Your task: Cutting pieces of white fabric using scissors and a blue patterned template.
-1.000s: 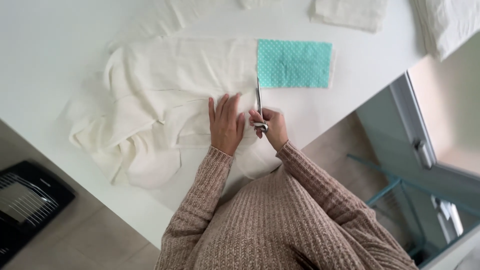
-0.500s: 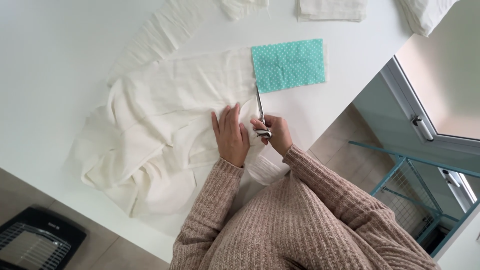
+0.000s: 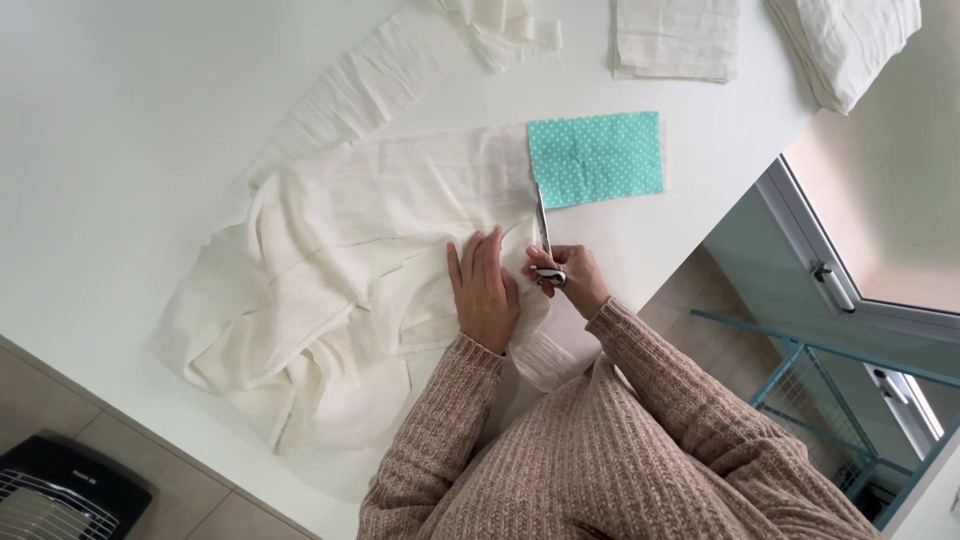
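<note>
Cutting white cloth (image 3: 350, 250) on the bench (image 3: 130, 120): the scissors (image 3: 543, 235), gripped in the closed right hand (image 3: 568, 280), have advanced toward the teal patch (image 3: 595, 157) (a template, seemingly); the left hand (image 3: 485, 290), open and flat, holds nothing, pressing the cloth.

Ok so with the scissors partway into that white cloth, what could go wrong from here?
1. The left hand lies flat on the white cloth right beside the scissors held by the right hand; its fingers could get nicked.
2. The cloth is rumpled and folded over itself, so the blades might catch an extra layer or wander off line.
3. The blade tips sit at the edge of the teal dotted piece, which could be snipped or shifted.
</note>
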